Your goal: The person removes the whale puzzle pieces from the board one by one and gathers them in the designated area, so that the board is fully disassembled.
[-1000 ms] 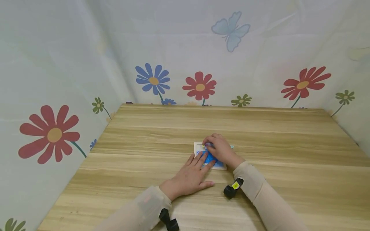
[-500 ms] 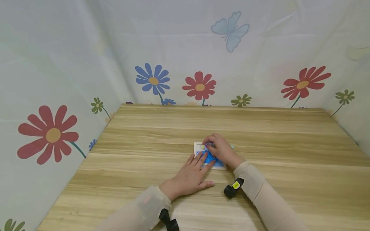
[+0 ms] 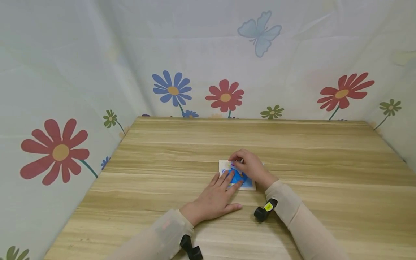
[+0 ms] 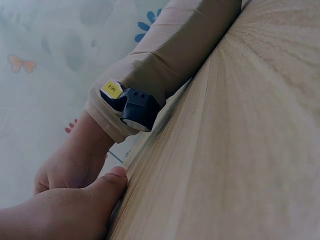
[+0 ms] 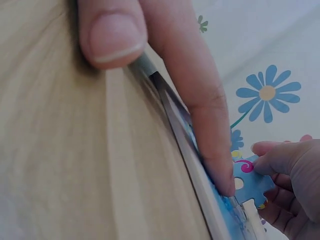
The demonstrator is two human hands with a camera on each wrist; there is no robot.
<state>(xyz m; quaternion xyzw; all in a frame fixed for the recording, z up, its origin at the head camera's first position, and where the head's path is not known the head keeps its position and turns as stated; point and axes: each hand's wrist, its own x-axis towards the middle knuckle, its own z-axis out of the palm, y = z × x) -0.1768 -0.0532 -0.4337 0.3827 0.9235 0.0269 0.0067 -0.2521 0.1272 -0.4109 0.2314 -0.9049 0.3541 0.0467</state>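
A small jigsaw puzzle in a pale frame (image 3: 221, 167), mostly blue inside, lies on the table. My left hand (image 3: 211, 200) rests on its near left part, fingers straight and spread, thumb out over the wood. My right hand (image 3: 252, 168) pinches a light blue jigsaw piece (image 5: 256, 184) with a pink swirl between thumb and fingers. In the right wrist view that piece stands tilted above the board, close to a left fingertip (image 5: 224, 182). The right hand hides the puzzle's far right part in the head view.
The wooden table (image 3: 156, 155) stretches around the puzzle on all sides. Behind it hangs a white cloth (image 3: 201, 43) printed with flowers and a butterfly. Black wrist cameras (image 3: 265, 211) sit on both beige sleeves, low over the wood.
My right hand has risen slightly and shifted a little right, with the jigsaw piece pinched in it; more of the blue picture shows beneath. The left hand stays in place.
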